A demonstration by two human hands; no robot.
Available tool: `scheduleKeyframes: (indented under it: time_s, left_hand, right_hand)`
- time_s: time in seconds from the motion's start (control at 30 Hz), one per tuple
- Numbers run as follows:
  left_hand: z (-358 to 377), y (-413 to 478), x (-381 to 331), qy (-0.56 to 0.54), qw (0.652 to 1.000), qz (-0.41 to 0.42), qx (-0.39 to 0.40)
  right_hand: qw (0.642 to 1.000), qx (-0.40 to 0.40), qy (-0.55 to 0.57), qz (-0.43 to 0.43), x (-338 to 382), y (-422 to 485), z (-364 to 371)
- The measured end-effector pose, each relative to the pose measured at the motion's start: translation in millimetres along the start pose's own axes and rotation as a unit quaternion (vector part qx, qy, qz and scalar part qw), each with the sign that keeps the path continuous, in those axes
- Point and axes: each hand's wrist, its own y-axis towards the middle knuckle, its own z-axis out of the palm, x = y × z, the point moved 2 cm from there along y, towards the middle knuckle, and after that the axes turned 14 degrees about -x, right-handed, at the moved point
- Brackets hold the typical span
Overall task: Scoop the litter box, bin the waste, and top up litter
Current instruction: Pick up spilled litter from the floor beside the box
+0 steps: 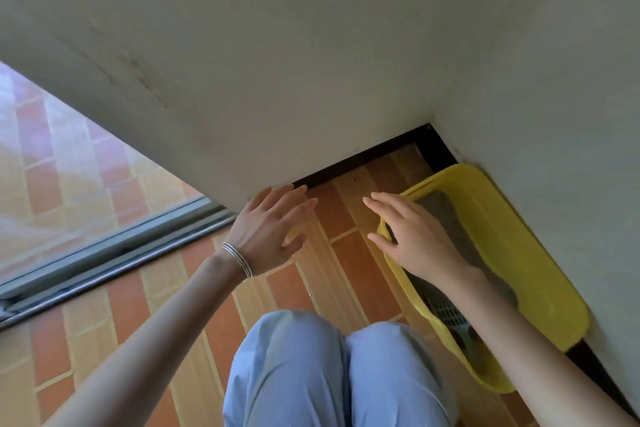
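Litter box (540,253), yellow plastic, sits on the floor (346,260) in the corner, long side against the right-hand wall (554,114), far end close to the black skirting (363,158). Broad rounded rim all round. Inside: grey litter (446,208) over the far and middle part, surface uneven, no clumps I can make out. At the near end of the box a white slotted piece (450,317) shows; scoop or grate, cannot tell which. Part of the inside is hidden by the right forearm.

Right hand (412,236) is released, fingers straight and spread, palm down, above the box's left rim and the litter. Thumb lies just beside the rim; cannot tell if it touches. It holds nothing.

Left hand (273,232) is also released, fingers spread, holding nothing, over the floor to the left of the box and apart from it. Fingertips are near the foot of the far wall. Thin silver bangles (237,260) on that wrist.

2 knees in light blue trousers (311,364) at bottom centre, between the arms, near end of the box just to their right.

Floor is brick-pattern tile, orange and tan. Metal sliding-door track (114,253) runs across the left, with glass above it and more tile seen through it, blurred.
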Motion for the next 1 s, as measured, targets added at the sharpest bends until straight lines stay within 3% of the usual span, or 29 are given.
scheduleKeyframes:
  time_s: [0.37, 0.77, 1.0]
  left_hand:
    - [150.1, -3.8, 36.2, 0.009, 0.999, 0.023, -0.045]
    - [188.1, -31.6, 24.1, 0.022, 0.997, 0.043, -0.058]
    - [229.9, -53.5, 13.4, -0.012, 0.996, 0.052, -0.077]
  right_hand:
    - [0.999, -0.038, -0.008, -0.025, -57.0, -1.0, 155.9]
    - [0.998, -0.051, 0.002, -0.033, -68.3, -33.8, 197.5]
    - [0.994, -0.07, 0.089, 0.002, -76.7, -66.1, 230.8]
